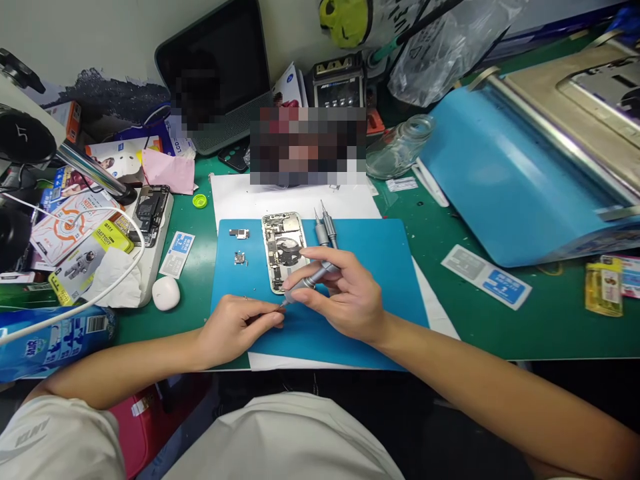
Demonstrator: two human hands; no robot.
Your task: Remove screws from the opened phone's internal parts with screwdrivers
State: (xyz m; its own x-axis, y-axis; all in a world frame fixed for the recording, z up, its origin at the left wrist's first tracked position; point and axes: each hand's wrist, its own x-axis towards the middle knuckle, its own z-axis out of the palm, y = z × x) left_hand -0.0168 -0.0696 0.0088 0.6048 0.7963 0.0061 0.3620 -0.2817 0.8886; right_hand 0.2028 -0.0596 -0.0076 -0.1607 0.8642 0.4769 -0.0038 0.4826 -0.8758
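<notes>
My right hand [350, 293] grips a slim grey screwdriver [314, 277], held slanting with its tip down to the left. That tip meets the pinched fingertips of my left hand [237, 327]; whatever lies between those fingers is too small to make out. Just beyond both hands, an opened phone body [284, 241] lies on the blue mat [360, 347], its inner parts bare. Left of the phone are a small metal part [240, 233] and a second small part [241, 258]. Two more grey screwdrivers [325, 228] rest to the phone's right.
White paper [235, 193] lies under the mat. On the left stand a white case [160, 233], a white earbud case [166, 293] and piled packets. At the right are a glass jar [400, 147], a printed card [486, 277] and a large blue sheet [510, 187].
</notes>
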